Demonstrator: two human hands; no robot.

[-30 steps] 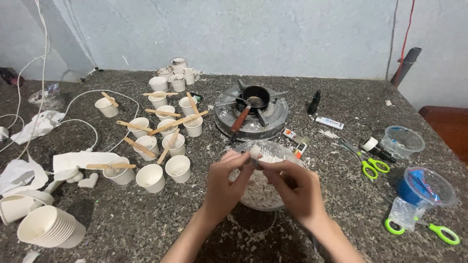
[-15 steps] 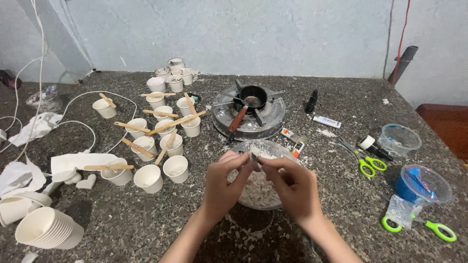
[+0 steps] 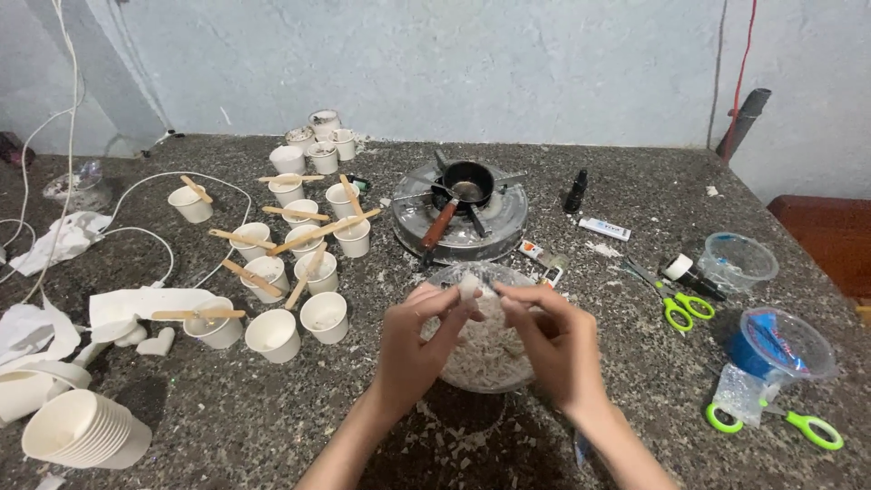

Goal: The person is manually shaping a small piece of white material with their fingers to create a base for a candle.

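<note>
A white lump is pinched in the left hand over the bowl; the right hand's grip is narrow, beside it.

Single head view, looking steeply down, close over table

We see soft, even, cool light, faint shadows under the hands, mild edge distortion, and slight blur at the fingers.

White cups, green scissors, black pan, speckled grey table
</note>
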